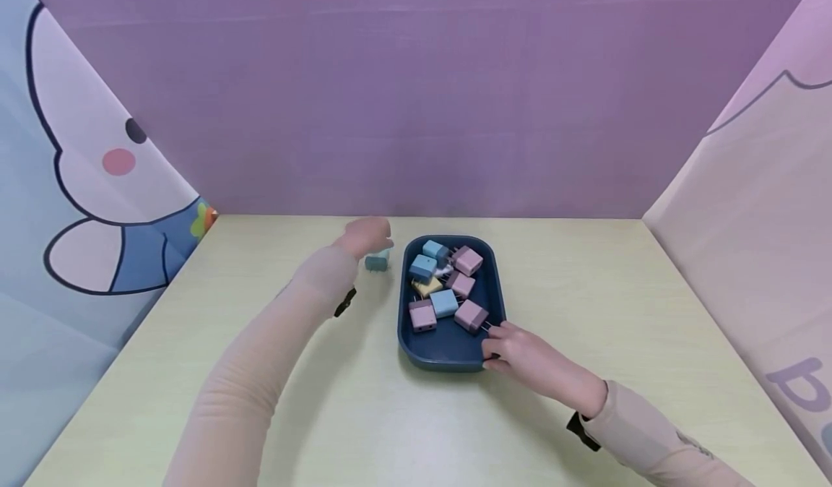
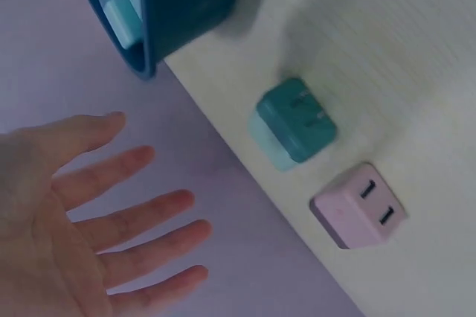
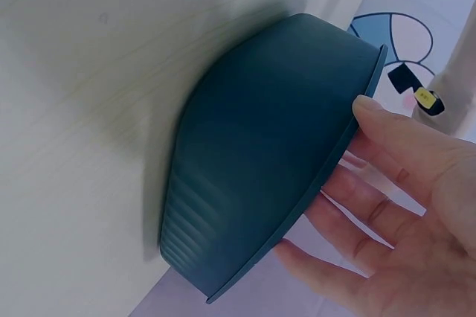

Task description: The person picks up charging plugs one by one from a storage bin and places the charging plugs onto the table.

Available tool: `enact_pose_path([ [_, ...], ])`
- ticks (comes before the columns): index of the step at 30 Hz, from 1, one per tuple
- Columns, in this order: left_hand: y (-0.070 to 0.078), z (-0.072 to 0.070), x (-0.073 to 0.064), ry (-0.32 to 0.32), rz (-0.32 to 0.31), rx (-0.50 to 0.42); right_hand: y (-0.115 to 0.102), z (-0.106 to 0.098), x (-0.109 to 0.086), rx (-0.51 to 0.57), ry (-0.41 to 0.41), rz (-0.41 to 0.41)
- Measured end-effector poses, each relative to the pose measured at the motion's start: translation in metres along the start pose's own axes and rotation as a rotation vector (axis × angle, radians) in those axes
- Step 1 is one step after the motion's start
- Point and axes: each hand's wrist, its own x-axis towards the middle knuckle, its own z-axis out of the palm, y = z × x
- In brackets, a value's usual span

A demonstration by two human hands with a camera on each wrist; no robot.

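A dark blue plastic bin (image 1: 448,350) holds several plug-in chargers in pink, blue and yellow, among them a pink charger (image 1: 471,316) near its right wall. My right hand (image 1: 523,359) grips the bin's near right corner, with the thumb at the rim (image 3: 355,131) and the other fingers over the inner side. To the left of the bin, my left hand (image 1: 365,237) is held over the table with fingers spread and nothing in them. A teal charger (image 2: 301,120) lies below it, prongs showing. Beside that, a pink charger (image 2: 361,205) shows two slots in the left wrist view; the head view hides it.
The pale wood-grain table (image 1: 585,292) meets a purple backdrop (image 1: 416,111) just behind the bin. Printed cloth panels stand on the left (image 1: 91,147) and right (image 1: 767,220). Both wrists wear black straps.
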Motion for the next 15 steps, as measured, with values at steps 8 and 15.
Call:
enact_pose_path([
  [8, 0.022, 0.002, -0.001, 0.084, 0.017, 0.061, -0.001, 0.0, 0.001, -0.002, -0.003, 0.011],
  [15, 0.039, 0.004, -0.006, 0.086, 0.062, 0.026, -0.001, -0.001, 0.001, 0.002, -0.011, 0.009],
])
